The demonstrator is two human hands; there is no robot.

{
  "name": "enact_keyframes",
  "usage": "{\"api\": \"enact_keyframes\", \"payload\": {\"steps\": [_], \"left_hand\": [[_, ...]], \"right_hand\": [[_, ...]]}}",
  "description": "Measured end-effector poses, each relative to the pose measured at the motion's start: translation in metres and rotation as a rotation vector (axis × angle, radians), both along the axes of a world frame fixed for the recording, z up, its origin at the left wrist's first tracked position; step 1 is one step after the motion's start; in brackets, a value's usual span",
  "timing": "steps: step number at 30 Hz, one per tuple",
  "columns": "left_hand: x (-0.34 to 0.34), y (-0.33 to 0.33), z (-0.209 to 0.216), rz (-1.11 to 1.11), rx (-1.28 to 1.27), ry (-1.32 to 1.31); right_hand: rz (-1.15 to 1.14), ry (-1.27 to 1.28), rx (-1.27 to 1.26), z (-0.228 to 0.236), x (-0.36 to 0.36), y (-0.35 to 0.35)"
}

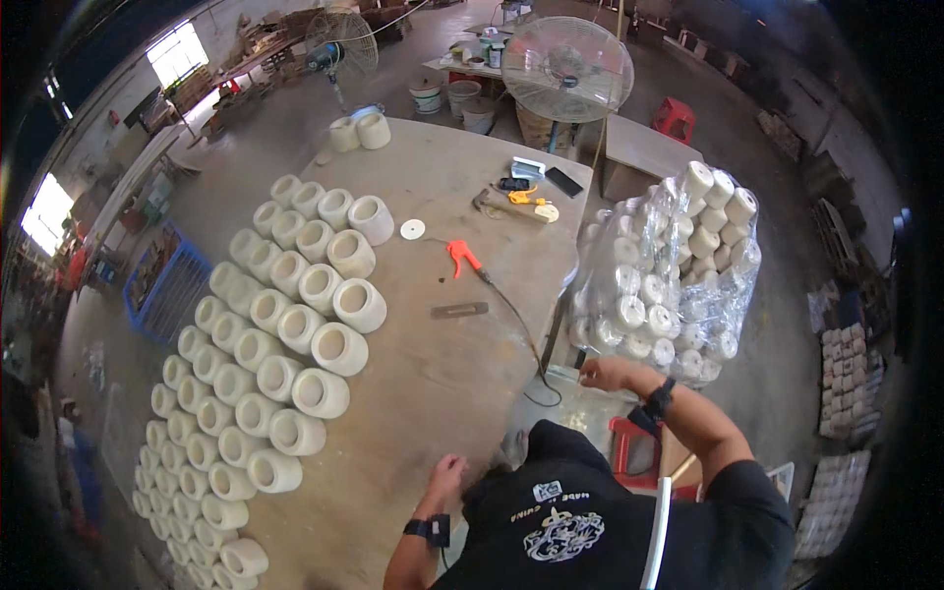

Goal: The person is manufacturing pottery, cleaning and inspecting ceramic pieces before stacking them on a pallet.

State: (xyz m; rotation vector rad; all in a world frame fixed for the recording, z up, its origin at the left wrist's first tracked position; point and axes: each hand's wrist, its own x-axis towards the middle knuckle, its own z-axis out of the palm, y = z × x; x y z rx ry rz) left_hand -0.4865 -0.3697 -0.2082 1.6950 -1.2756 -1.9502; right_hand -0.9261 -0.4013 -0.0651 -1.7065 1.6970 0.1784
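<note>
My left hand [447, 474] rests on the wooden table [442, 374] near its close edge, fingers curled loosely together and holding nothing, a black wrist strap [430, 530] just behind it. Off to its left lie rows of cream ceramic pots [265, 344] on their sides, mouths facing up and toward me, packed touching one another in a long curving band; there are several dozen, too many and too small at the far end for me to count exactly. Two more pots [359, 131] sit apart at the table's far corner. Ahead of that hand, well apart, lie one flat grey strip [459, 310], one white disc [413, 229] and one orange-handled air gun [462, 257], whose hose [521, 334] runs back over the table edge between my hands. Farther off is a small cluster of tools [521, 195]. My right hand [602, 372] is out past the table's right edge, fingers pinched together; I cannot tell on what. Just beyond it stands a stack of the same pots wrapped in clear plastic [669, 275]. Two standing fans [567, 69] face the table from the far side.
</note>
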Motion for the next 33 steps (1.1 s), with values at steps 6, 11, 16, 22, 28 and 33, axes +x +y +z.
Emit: {"api": "enact_keyframes", "payload": {"steps": [6,11,16,22,28,33], "left_hand": [[0.000,-0.017,0.002,0.200,-0.283,-0.054],[0.005,0.004,0.021,0.562,-0.075,-0.198],[-0.014,0.046,0.028,0.700,0.154,-0.218],[-0.065,0.082,0.066,0.635,0.297,-0.339],[-0.114,0.085,0.104,0.662,0.391,-0.501],[-0.132,0.078,0.098,0.702,0.408,-0.485]], "right_hand": [[-0.050,-0.068,-0.209,-0.036,-0.045,-0.167],[-0.323,-0.041,-0.427,-0.073,-0.090,-0.326],[-0.565,-0.067,-0.651,-0.110,-0.147,-0.470],[-0.728,0.025,-0.562,-0.140,-0.173,-0.557],[-0.646,0.435,-0.442,-0.154,-0.163,-0.599],[-0.545,0.457,-0.317,-0.159,-0.165,-0.609]]}}
